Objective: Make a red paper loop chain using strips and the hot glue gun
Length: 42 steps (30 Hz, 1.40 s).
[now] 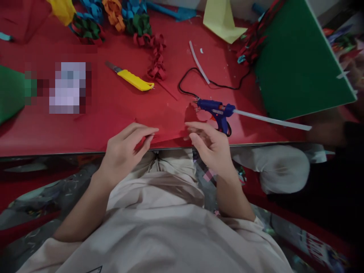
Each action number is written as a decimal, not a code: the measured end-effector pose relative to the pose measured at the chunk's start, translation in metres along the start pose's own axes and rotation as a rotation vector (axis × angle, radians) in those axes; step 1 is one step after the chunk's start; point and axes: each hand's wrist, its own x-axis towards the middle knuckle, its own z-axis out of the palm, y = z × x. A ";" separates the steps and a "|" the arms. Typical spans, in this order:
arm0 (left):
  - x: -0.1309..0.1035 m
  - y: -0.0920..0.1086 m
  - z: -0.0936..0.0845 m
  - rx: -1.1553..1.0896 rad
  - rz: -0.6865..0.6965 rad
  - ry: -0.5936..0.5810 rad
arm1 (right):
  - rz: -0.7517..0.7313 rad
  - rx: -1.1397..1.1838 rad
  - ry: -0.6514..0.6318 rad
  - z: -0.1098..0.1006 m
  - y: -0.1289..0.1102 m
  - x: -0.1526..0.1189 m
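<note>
My left hand (122, 149) is at the table's front edge, its thumb and forefinger drawn close together. What looks like a thin red paper strip (169, 138) spans the gap between both hands, hard to make out against the red tabletop. My right hand (212, 148) faces it with curled fingers, seemingly at the strip's other end. Just beyond the right hand lies a blue hot glue gun (216, 108) with a small red light lit and a long glue stick (273, 119) in its back. A yellow utility knife (135, 79), blade out, rests farther off.
Curly paper chains (157, 57) lie along the back of the red table (93, 132). A loose glue stick (199, 62) is beside the black cord (182, 81). A green board (301, 68) stands at right, near another person's knee (284, 168). Yellow paper (222, 21) lies behind.
</note>
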 end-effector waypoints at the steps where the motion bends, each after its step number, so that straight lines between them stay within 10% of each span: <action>1: -0.001 0.000 -0.001 0.007 -0.004 0.011 | 0.030 0.048 -0.025 0.001 0.001 0.005; 12: -0.010 -0.006 0.004 -0.394 -0.406 0.001 | 0.095 0.202 0.116 0.018 0.009 0.000; 26: -0.009 -0.006 0.004 -0.769 -0.558 0.023 | -0.073 0.191 -0.079 0.008 0.005 0.000; 31: -0.009 -0.006 0.011 -0.598 -0.542 -0.011 | -0.099 0.117 -0.076 0.010 0.004 0.000; 42: -0.003 -0.010 0.025 0.386 -0.025 0.029 | -0.165 -0.466 0.073 0.038 0.022 0.007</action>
